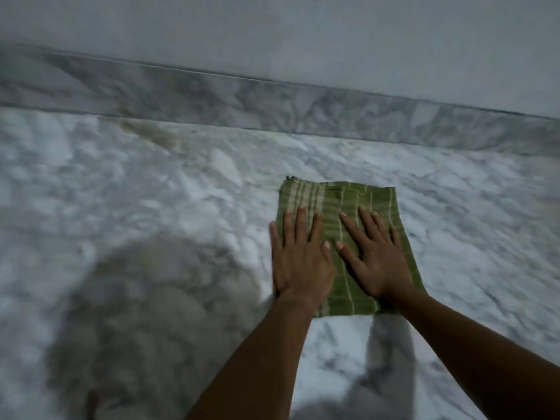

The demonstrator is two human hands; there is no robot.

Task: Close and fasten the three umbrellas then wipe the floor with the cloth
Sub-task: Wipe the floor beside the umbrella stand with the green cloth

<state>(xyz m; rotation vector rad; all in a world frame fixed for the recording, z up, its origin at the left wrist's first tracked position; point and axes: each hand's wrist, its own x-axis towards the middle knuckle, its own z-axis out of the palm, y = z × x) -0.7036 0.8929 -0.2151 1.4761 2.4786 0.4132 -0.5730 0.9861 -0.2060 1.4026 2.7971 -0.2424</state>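
A green cloth [330, 201] with pale checked stripes lies folded flat on the white and grey marble floor [151, 192]. My left hand [298, 259] presses on the cloth's left edge with straight, spread fingers. My right hand [377, 256] lies flat on the cloth's right half, fingers straight and pointing toward the wall. Both palms cover the near part of the cloth. No umbrella is in view.
A marble skirting [272, 113] runs along the base of a plain grey wall [303, 34] just beyond the cloth. A brownish stain [151, 133] marks the floor by the skirting at the left. My shadow [145, 313] darkens the floor at the lower left.
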